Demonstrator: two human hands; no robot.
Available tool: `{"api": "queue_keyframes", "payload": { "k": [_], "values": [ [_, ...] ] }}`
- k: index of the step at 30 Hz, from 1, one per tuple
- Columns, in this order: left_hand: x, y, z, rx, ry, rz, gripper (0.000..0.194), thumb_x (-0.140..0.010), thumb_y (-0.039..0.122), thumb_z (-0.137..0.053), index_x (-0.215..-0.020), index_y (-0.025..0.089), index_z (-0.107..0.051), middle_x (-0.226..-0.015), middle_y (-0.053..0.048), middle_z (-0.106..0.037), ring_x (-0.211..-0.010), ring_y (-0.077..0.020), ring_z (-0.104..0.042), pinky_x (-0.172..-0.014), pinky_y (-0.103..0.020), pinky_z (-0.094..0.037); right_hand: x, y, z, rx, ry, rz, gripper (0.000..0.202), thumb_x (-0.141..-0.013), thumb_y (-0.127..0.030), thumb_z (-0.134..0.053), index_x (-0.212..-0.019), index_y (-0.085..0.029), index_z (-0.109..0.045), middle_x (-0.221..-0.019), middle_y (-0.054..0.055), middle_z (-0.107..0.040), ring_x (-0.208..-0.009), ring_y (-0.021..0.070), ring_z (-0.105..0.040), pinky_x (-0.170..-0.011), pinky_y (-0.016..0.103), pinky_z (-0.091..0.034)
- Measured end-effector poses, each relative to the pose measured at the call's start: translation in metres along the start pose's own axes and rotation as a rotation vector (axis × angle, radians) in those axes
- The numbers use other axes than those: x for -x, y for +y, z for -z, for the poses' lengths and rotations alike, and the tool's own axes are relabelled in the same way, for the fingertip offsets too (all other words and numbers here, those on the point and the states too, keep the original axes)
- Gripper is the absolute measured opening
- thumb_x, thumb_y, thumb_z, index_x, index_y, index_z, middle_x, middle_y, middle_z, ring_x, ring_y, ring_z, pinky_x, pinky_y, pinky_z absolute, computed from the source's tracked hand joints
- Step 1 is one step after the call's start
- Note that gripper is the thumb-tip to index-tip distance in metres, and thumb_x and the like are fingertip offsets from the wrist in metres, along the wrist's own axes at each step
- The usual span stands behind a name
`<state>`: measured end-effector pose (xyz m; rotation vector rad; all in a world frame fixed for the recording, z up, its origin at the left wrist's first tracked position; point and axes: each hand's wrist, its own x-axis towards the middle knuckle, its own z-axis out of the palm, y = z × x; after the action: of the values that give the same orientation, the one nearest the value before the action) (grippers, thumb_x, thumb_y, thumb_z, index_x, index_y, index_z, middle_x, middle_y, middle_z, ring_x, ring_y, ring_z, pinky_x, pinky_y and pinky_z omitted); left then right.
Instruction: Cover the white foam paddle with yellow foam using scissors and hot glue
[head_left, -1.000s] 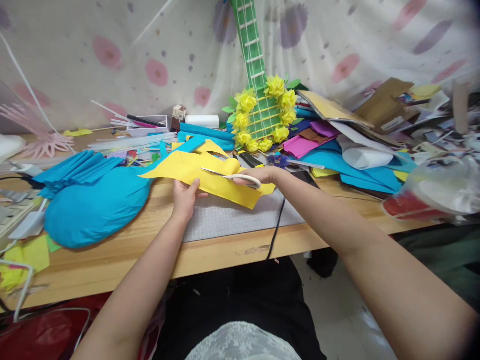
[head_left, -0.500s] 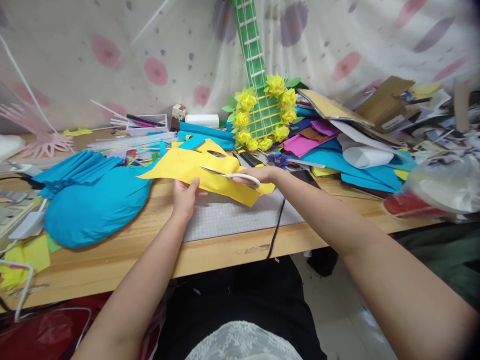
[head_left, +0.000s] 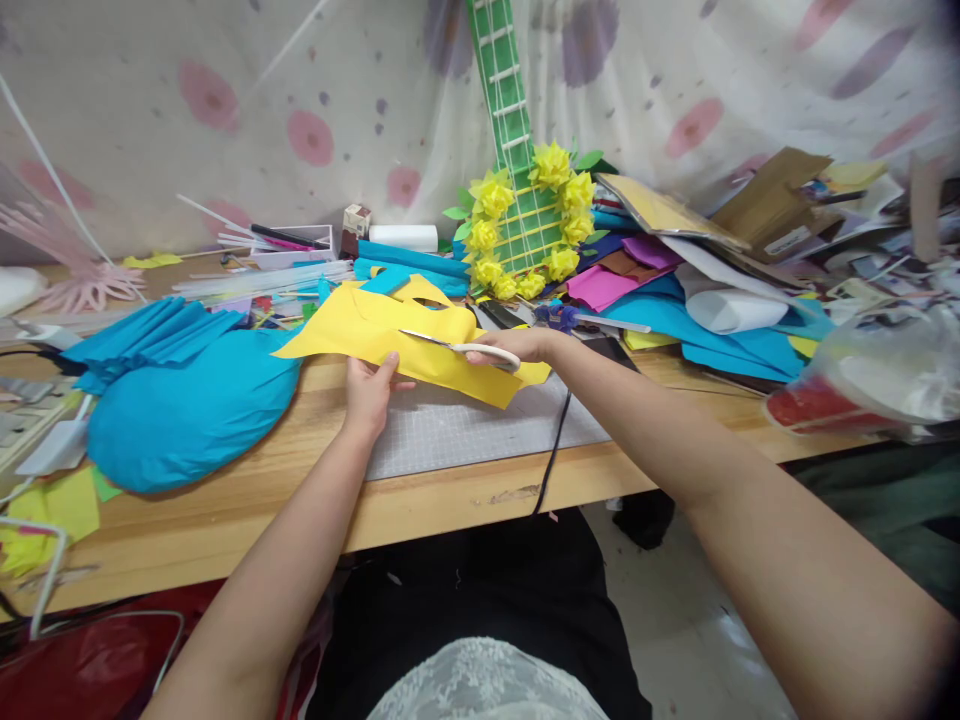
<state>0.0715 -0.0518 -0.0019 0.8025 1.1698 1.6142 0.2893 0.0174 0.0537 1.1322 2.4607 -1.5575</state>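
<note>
My left hand (head_left: 370, 392) pinches the near edge of a yellow paper sheet (head_left: 352, 325), thumb on top and fingers beneath. Closed around the white handles of a pair of scissors (head_left: 491, 355) is my right hand (head_left: 525, 345). The blades lie across the sheet and point left, above my left thumb. The sheet is held over a grey cutting mat (head_left: 442, 440); its left corner sticks out past my left hand. Part of my right fingers is hidden behind the scissors and paper.
A blue paper-covered oval (head_left: 195, 410) lies on the left of the wooden table (head_left: 300, 500). Behind the sheet stands a green guitar model (head_left: 525, 230) with yellow paper flowers. Coloured papers (head_left: 645, 300) pile up at right, near a plastic bag (head_left: 885, 370). A black cable (head_left: 553, 455) crosses the mat.
Hands, scissors and yellow sheet keep nearly the same places. The whole view has shifted very slightly.
</note>
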Motion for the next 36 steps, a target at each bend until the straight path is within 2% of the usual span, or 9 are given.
{"api": "queue_keyframes", "payload": {
  "k": [6, 11, 15, 17, 21, 25, 28, 36],
  "values": [
    [-0.001, 0.002, 0.000, -0.002, 0.018, 0.047, 0.042, -0.062, 0.024, -0.074, -0.094, 0.020, -0.048, -0.087, -0.002, -0.067, -0.058, -0.0117, -0.064, -0.048, -0.023, -0.055, 0.000, 0.000, 0.000, 0.003, 0.028, -0.019, 0.050, -0.074, -0.064, -0.057, -0.077, -0.014, -0.053, -0.068, -0.001, -0.043, -0.060, 0.0089, -0.036, -0.049, 0.021, -0.030],
    [-0.012, 0.012, 0.012, -0.005, 0.237, 0.003, 0.034, -0.069, 0.030, -0.070, -0.097, 0.018, -0.054, -0.085, -0.004, -0.068, -0.052, -0.0100, -0.062, -0.042, -0.019, -0.051, 0.004, 0.000, 0.001, 0.041, 0.054, -0.036, 0.048, -0.076, -0.063, -0.057, -0.075, -0.015, -0.051, -0.066, -0.001, -0.041, -0.059, 0.0088, -0.034, -0.049, 0.022, -0.028],
    [-0.021, 0.021, 0.023, -0.023, 0.322, -0.031, 0.027, -0.069, 0.019, -0.067, -0.095, 0.013, -0.062, -0.093, -0.010, -0.069, -0.055, -0.0115, -0.064, -0.040, -0.018, -0.049, 0.008, 0.001, 0.003, 0.096, 0.027, -0.042, 0.048, -0.077, -0.063, -0.054, -0.073, -0.015, -0.052, -0.064, -0.002, -0.040, -0.058, 0.0089, -0.034, -0.050, 0.023, -0.029],
    [-0.022, 0.023, 0.025, -0.037, 0.319, -0.047, 0.027, -0.066, 0.015, -0.067, -0.093, 0.012, -0.064, -0.096, -0.010, -0.069, -0.054, -0.0108, -0.063, -0.040, -0.018, -0.049, 0.010, 0.003, 0.005, 0.126, 0.023, -0.051, 0.048, -0.077, -0.063, -0.054, -0.076, -0.015, -0.055, -0.067, -0.001, -0.043, -0.060, 0.0097, -0.037, -0.052, 0.023, -0.031],
    [-0.019, 0.020, 0.021, -0.028, 0.245, -0.018, 0.033, -0.063, 0.019, -0.073, -0.094, 0.012, -0.065, -0.098, -0.011, -0.069, -0.053, -0.0097, -0.061, -0.040, -0.019, -0.049, 0.010, 0.009, 0.007, 0.152, 0.027, -0.071, 0.052, -0.076, -0.064, -0.053, -0.087, -0.013, -0.058, -0.079, 0.004, -0.053, -0.066, 0.0119, -0.043, -0.057, 0.024, -0.036],
    [-0.018, 0.011, 0.018, -0.081, 0.210, -0.012, 0.031, -0.063, 0.018, -0.072, -0.092, 0.010, -0.066, -0.088, -0.009, -0.070, -0.051, -0.0105, -0.060, -0.041, -0.020, -0.049, 0.008, 0.013, 0.007, 0.205, 0.006, -0.088, 0.056, -0.077, -0.065, -0.050, -0.096, -0.014, -0.058, -0.092, 0.008, -0.058, -0.076, 0.0161, -0.050, -0.064, 0.026, -0.041],
    [-0.017, 0.006, 0.017, -0.114, 0.200, -0.035, 0.026, -0.063, 0.017, -0.071, -0.088, 0.009, -0.066, -0.081, -0.007, -0.069, -0.051, -0.0112, -0.060, -0.042, -0.021, -0.050, 0.005, 0.011, 0.005, 0.197, 0.005, -0.084, 0.055, -0.076, -0.065, -0.050, -0.096, -0.014, -0.058, -0.097, 0.009, -0.059, -0.081, 0.0183, -0.052, -0.068, 0.027, -0.043],
    [-0.013, 0.006, 0.012, -0.117, 0.195, -0.026, 0.026, -0.062, 0.018, -0.072, -0.087, 0.010, -0.066, -0.079, -0.007, -0.070, -0.052, -0.0109, -0.060, -0.043, -0.021, -0.050, 0.006, -0.006, 0.002, 0.152, -0.005, -0.083, 0.048, -0.078, -0.062, -0.050, -0.085, -0.014, -0.054, -0.074, 0.004, -0.049, -0.066, 0.0135, -0.044, -0.056, 0.025, -0.039]
  ]
}}
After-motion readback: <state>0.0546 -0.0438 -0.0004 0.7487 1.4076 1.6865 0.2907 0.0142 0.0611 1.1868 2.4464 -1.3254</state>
